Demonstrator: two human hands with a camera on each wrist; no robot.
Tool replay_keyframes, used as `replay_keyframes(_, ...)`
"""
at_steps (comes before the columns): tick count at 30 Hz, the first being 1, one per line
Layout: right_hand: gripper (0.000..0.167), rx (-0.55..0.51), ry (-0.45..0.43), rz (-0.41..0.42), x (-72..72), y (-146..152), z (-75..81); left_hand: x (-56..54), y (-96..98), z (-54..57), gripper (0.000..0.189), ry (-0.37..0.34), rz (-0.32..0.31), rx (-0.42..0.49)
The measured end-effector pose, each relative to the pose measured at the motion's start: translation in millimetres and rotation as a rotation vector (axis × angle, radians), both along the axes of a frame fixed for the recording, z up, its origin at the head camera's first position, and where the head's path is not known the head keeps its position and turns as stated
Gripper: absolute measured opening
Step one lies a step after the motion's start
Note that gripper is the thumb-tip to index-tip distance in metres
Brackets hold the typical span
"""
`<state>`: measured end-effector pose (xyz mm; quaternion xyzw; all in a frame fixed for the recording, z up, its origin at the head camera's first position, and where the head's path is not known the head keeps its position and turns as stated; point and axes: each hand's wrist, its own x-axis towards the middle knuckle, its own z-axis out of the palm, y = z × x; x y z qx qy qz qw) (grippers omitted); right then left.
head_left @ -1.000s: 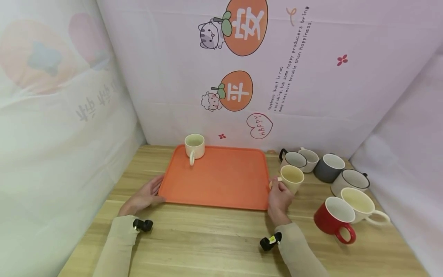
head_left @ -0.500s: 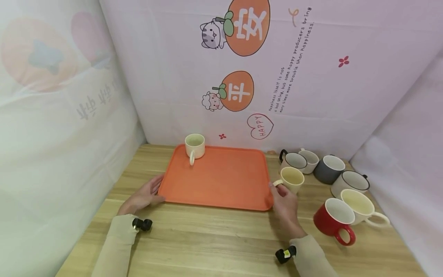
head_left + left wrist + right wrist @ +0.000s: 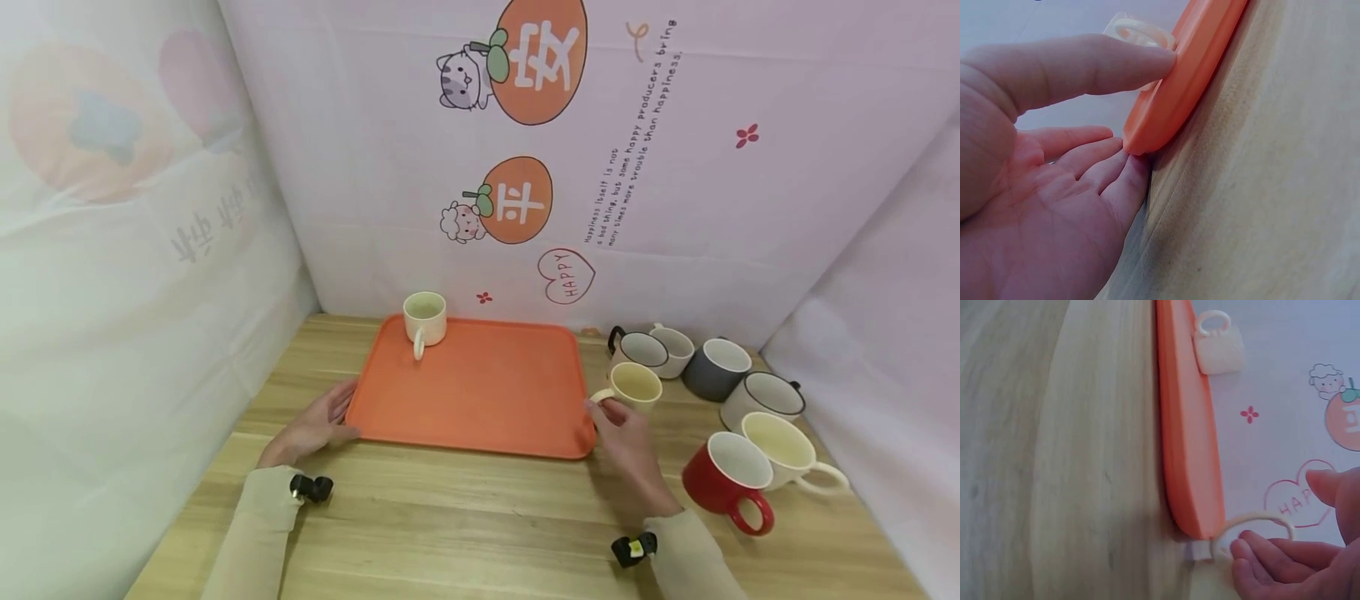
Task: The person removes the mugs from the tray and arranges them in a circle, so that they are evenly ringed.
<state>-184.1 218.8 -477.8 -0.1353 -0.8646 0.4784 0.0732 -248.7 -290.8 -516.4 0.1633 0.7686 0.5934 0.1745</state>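
Observation:
My left hand (image 3: 315, 423) lies at the near left corner of an orange tray (image 3: 480, 387). In the left wrist view its fingers are straight, with fingertips at the tray's underside and the thumb over the rim. A cream mug (image 3: 426, 323) stands on the tray's far left corner. To the right of the tray is a pale yellow mug (image 3: 636, 387), its handle (image 3: 1254, 517) pointing toward the tray. My right hand (image 3: 630, 437) is at this handle, fingers loosely bent beside the loop and thumb held well apart, as the right wrist view shows.
Right of the yellow mug stand a red mug (image 3: 711, 477), a cream mug (image 3: 783, 442), a black-rimmed white mug (image 3: 757, 404) and a dark grey mug (image 3: 714, 372). A black-handled mug (image 3: 626, 357) and a white mug (image 3: 678, 354) are behind it. Printed cloth (image 3: 375, 167) hangs behind the table.
My right hand has let go of the yellow mug's handle, and its wrist has swung to the right. The left hand, the tray and the mugs stay where they were.

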Motion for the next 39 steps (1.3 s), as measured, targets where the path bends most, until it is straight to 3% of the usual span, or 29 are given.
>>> replay_keyframes(6,0.067,0.068,-0.035,0.107,15.0,12.2,21.6,-1.4,-0.5,1.1,0.102,0.007,-0.005,0.004)
replay_keyframes(10,0.063,0.137,0.03,0.166,14.9,5.5,38.8,-2.5,-0.5,1.0,0.102,0.0,0.0,0.004)
replay_keyframes(12,0.062,0.155,0.083,0.203,10.2,-3.4,45.1,-3.2,-0.7,0.4,0.102,0.006,-0.008,0.005)
replay_keyframes(17,0.057,0.081,0.2,0.353,-11.4,-38.3,54.7,-2.8,0.4,0.2,0.102,0.005,-0.004,0.004)
replay_keyframes(21,0.055,0.055,0.226,0.46,-31.4,-74.9,56.9,-2.5,0.3,-0.5,0.102,-0.012,0.005,0.013)
replay_keyframes(28,0.054,0.027,0.245,0.558,-75.1,-142.0,46.7,-2.6,-2.4,-1.9,0.1,0.023,-0.038,0.017)
replay_keyframes(32,0.055,-0.009,0.251,0.602,-102.2,-176.4,34.0,-1.8,-3.9,-0.5,0.1,0.032,-0.028,0.017)
replay_keyframes(39,0.059,-0.116,0.178,0.536,-131.6,-215.2,-4.4,-2.1,-1.0,-1.2,0.1,0.009,-0.012,0.009)
